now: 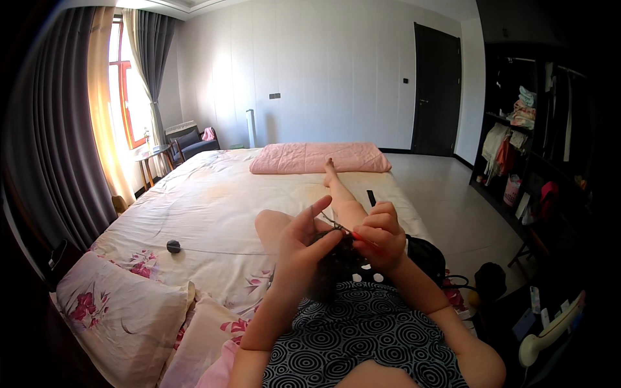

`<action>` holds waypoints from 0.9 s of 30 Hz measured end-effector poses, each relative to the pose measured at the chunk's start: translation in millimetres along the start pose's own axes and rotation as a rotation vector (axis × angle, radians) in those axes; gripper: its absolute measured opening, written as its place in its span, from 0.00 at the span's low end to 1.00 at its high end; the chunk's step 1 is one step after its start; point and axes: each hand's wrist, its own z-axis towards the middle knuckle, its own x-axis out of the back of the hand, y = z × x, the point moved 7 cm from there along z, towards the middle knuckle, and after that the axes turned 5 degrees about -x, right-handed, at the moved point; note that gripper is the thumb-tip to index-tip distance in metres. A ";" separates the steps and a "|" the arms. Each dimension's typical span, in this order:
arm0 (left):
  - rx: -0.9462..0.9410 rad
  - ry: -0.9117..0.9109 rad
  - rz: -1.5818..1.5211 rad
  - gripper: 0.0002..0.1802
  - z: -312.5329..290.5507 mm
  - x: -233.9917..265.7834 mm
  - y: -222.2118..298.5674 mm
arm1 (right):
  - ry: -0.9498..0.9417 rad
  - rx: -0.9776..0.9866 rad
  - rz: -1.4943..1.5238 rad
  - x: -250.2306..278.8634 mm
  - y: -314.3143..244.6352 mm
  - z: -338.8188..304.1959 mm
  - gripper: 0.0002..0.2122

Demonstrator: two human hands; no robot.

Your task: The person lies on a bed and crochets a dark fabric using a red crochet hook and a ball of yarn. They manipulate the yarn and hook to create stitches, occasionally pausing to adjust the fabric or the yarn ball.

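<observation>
My left hand [303, 244] pinches a dark knitted-looking piece of yarn work [337, 257] between thumb and fingers, its index finger raised. Facing it, my right hand [383, 236] is closed around a crochet hook with a red handle [365, 240]. The hook's thin shaft points left, toward the piece and the fingers of my left hand; its tip is hard to make out. Both hands are close together above my lap. A small dark ball of yarn [173, 246] lies on the bed to the left.
Under my legs spreads a pale flowered bed sheet [194, 200], with a folded pink quilt [310, 158] at the far end. Pillows [119, 310] lie near left. A black strip-like object [371, 198] rests beside my leg. A nightstand with a pale handset-like object [550, 336] stands near right.
</observation>
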 end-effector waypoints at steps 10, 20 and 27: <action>0.125 -0.045 -0.164 0.28 0.4 4.6 2.7 | -0.042 -0.286 0.271 15.2 17.1 4.0 0.07; 0.046 0.002 -0.002 0.19 -1.8 3.2 4.3 | 0.070 -0.788 0.801 -0.9 36.1 -9.0 0.07; -0.079 0.042 0.268 0.20 -4.9 -0.5 10.5 | 0.005 -0.834 0.619 -5.0 28.4 -7.7 0.04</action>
